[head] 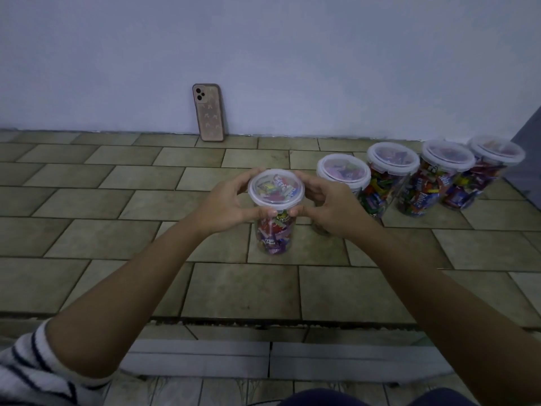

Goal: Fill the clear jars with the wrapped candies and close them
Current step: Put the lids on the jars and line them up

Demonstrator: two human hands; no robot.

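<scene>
A clear jar (274, 235) full of wrapped candies stands on the tiled floor in the middle of the head view, with a clear lid (276, 187) on top. My left hand (227, 205) grips the lid's left rim, thumb at the front edge. My right hand (328, 205) grips the right rim in the same way. Both thumbs press near the lid's front edge. To the right, several more candy-filled jars with lids on stand in a row: the nearest jar (345, 174), then a taller jar (390, 171), and others behind.
A phone (208, 112) in a patterned case leans upright against the wall behind the jars. The tiled floor (87, 200) ends in a step edge (263, 320) close to me. A dark wall corner (527, 148) is at the far right.
</scene>
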